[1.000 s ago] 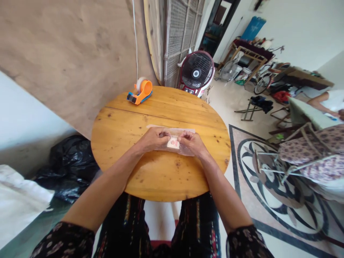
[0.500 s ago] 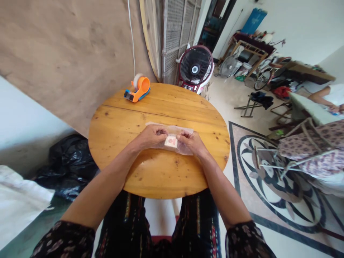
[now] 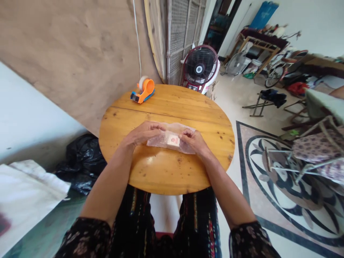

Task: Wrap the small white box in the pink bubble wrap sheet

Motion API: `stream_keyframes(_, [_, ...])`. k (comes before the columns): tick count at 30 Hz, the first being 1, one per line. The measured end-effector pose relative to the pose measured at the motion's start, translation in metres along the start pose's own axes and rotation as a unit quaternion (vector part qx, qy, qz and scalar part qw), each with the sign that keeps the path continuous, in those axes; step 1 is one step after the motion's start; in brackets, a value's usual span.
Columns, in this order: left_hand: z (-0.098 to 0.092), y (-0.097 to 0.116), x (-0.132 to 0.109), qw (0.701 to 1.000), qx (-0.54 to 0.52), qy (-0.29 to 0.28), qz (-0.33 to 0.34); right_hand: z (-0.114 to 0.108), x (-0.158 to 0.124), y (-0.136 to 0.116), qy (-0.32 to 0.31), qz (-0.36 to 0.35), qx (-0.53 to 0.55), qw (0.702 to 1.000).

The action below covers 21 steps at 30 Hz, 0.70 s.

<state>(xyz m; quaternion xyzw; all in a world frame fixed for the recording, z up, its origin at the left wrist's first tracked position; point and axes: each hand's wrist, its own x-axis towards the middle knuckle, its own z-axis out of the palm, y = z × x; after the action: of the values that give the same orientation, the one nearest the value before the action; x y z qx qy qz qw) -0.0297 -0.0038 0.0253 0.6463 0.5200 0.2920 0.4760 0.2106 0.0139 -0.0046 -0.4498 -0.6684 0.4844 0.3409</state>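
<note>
A small pale box with red print lies at the middle of a clear sheet of bubble wrap on the round wooden table. The wrap covers at least part of the box and spreads out to both sides. My left hand is at the wrap's left part, its thumb and fingers close together on the film, apart from the box. Close by the box's right end, my right hand pinches the wrap between thumb and fingertips. Its other fingers are curled.
An orange and blue tape dispenser stands at the table's back left edge. Behind the table is a fan. Black plastic bags sit on the left, with a white sack. A folding stool stands to the right.
My left hand has moved left, away from the box, so more of the wrap shows. My right hand stays by the box's right end. The view has shifted slightly.
</note>
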Motion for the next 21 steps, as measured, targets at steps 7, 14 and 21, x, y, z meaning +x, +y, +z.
stream_keyframes(7, [0.013, 0.006, -0.006, 0.998, 0.053, 0.037, -0.009, 0.001, 0.004, 0.013, -0.001, 0.005, 0.014, 1.0])
stream_keyframes(14, [0.032, 0.005, -0.001, 0.998, 0.005, 0.054, -0.015, 0.0, 0.004, 0.014, 0.022, -0.029, 0.008, 0.999])
stream_keyframes(21, [0.038, 0.008, -0.001, 0.999, 0.007, 0.048, 0.008, -0.005, -0.003, 0.003, 0.043, 0.031, 0.095, 0.994])
